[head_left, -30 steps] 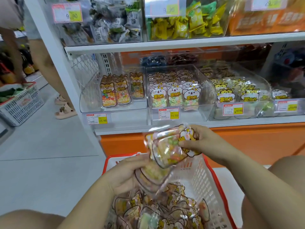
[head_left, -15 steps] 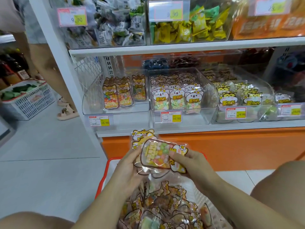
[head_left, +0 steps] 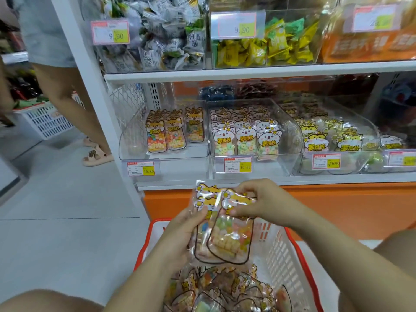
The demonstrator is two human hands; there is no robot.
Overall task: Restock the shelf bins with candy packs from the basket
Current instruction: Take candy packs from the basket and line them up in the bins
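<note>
I hold a small stack of clear candy packs (head_left: 225,235) with yellow cartoon dog headers upright above the red-rimmed white basket (head_left: 286,251). My left hand (head_left: 180,235) grips the stack's left side from behind. My right hand (head_left: 258,199) pinches the top header of the front pack. Several more packs (head_left: 225,289) lie loose in the basket below. On the lower shelf, the left clear bin (head_left: 135,143) holds three short rows of the same dog packs (head_left: 173,131), with free room at its left and front.
The middle bin (head_left: 290,131) is full of koala ring-candy packs, and a tiger-pack bin (head_left: 324,140) stands to its right. Upper shelf bins hold wrapped sweets. A person in sandals (head_left: 96,154) stands at the left beside another white basket (head_left: 42,122).
The pack in my right hand has turned upright and joined the stack in my left hand. Both hands have risen slightly toward the shelf.
</note>
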